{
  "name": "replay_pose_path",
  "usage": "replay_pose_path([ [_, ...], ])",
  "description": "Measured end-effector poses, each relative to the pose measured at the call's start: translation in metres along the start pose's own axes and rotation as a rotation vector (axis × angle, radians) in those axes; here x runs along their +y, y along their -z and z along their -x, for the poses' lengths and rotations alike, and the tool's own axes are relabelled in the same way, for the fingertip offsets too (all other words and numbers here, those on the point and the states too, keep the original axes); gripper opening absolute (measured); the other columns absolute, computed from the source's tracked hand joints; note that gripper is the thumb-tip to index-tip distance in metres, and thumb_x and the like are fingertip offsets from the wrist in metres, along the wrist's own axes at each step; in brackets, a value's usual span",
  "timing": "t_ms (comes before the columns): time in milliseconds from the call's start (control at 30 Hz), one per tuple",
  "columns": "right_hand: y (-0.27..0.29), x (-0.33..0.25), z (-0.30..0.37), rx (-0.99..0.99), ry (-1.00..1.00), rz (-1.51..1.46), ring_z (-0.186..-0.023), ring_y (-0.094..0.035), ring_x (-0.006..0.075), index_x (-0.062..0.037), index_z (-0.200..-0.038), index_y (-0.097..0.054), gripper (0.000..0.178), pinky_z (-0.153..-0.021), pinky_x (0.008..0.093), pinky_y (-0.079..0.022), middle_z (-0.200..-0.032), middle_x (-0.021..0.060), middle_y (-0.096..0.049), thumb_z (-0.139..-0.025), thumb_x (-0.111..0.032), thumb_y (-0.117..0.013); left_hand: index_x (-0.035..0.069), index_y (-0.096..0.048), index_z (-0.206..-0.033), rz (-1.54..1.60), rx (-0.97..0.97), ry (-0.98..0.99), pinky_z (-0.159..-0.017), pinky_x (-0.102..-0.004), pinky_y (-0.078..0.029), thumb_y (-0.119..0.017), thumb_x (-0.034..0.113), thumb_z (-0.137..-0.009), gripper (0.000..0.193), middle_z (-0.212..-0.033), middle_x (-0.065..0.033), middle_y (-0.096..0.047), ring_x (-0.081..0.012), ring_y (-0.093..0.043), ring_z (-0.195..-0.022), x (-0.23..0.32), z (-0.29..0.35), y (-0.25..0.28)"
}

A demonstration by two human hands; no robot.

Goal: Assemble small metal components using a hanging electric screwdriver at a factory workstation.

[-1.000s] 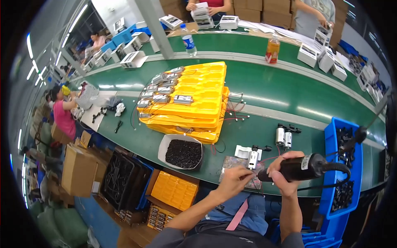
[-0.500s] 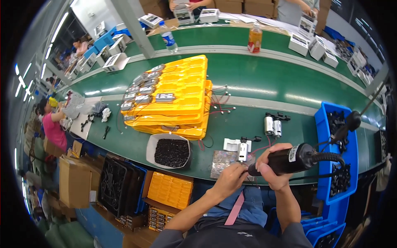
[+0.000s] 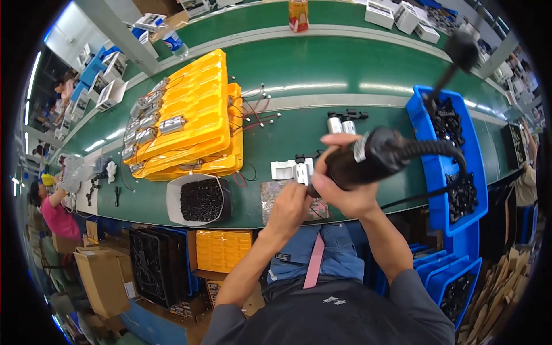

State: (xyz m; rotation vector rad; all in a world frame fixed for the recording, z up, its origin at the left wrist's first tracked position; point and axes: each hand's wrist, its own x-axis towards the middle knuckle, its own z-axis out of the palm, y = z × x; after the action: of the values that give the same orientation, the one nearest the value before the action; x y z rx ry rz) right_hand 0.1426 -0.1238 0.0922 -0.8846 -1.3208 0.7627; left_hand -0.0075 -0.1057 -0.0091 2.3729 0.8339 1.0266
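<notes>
Slanted the black cylindrical power tool (image 3: pixel 351 169) more steeply in view, wrapped by the right hand (image 3: pixel 348 198), apparently still working beside the silver cylindrical motor (image 3: pixel 301 171) at frame centre, bunching left hand (image 3: pixel 289 208) fingers there, grip too hidden to tell.

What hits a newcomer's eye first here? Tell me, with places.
The bright yellow trays, stacked left of centre on the green bench, with silver cylinders on top. Next, the bulky black tool in the right hand, near the picture's middle; then blue bins of black parts at right.
</notes>
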Motion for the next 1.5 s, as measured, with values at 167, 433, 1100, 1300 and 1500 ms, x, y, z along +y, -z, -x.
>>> replay_pose_path([
  [167, -0.007, 0.008, -0.034, 0.063, -0.056, -0.293, -0.065, -0.056, 0.0115, 0.0009, -0.111, -0.045, 0.047, -0.060, 0.0248, -0.046, -0.074, 0.0071, -0.059, -0.071, 0.006, -0.067, -0.001, -0.048, -0.080, -0.023, -0.030, 0.057, -0.062, -0.0440, -0.043, -0.063, 0.002, -0.073, 0.017, -0.076, -0.0170, -0.049, -0.0352, -0.052, -0.070, -0.023, -0.023, 0.002],
  [433, -0.007, 0.044, -0.071, 0.013, 0.058, -0.139, -0.061, -0.055, 0.0074, 0.0016, -0.099, -0.054, 0.031, -0.056, 0.0236, -0.045, -0.069, 0.0021, -0.058, -0.071, 0.002, -0.067, -0.003, -0.047, -0.082, 0.052, -0.182, 0.158, -0.064, -0.0437, -0.042, -0.062, 0.002, -0.074, 0.018, -0.077, -0.0192, -0.050, -0.0377, -0.052, -0.072, -0.045, -0.062, 0.011],
  [1100, -0.021, 0.058, -0.061, 0.087, 0.108, -0.009, -0.057, -0.050, 0.0044, 0.0012, -0.090, -0.058, 0.023, -0.052, 0.0228, -0.043, -0.064, -0.0012, -0.055, -0.068, -0.001, -0.066, -0.006, -0.048, -0.110, 0.259, -0.107, 0.372, -0.084, -0.0415, -0.043, -0.061, 0.003, -0.069, 0.044, -0.101, -0.0204, -0.056, -0.0350, -0.054, -0.096, -0.037, -0.044, 0.011],
  [1300, -0.021, 0.062, -0.061, 0.107, 0.111, -0.007, -0.055, -0.048, 0.0047, 0.0002, -0.086, -0.058, 0.021, -0.050, 0.0228, -0.041, -0.063, -0.0019, -0.054, -0.067, -0.003, -0.066, -0.003, -0.046, -0.116, 0.277, -0.326, 0.431, -0.092, -0.0384, -0.041, -0.080, 0.016, -0.059, 0.069, -0.107, -0.0162, -0.057, -0.0291, -0.053, -0.106, -0.039, -0.043, 0.020],
  [1500, -0.019, 0.062, -0.067, 0.066, 0.118, 0.044, -0.055, -0.048, 0.0049, -0.0003, -0.083, -0.057, 0.019, -0.050, 0.0230, -0.041, -0.061, -0.0026, -0.053, -0.066, -0.004, -0.067, -0.002, -0.044, -0.118, 0.292, -0.344, 0.449, -0.094, -0.0377, -0.041, -0.086, 0.021, -0.054, 0.080, -0.111, -0.0171, -0.056, -0.0283, -0.053, -0.109, -0.046, -0.043, 0.019],
])
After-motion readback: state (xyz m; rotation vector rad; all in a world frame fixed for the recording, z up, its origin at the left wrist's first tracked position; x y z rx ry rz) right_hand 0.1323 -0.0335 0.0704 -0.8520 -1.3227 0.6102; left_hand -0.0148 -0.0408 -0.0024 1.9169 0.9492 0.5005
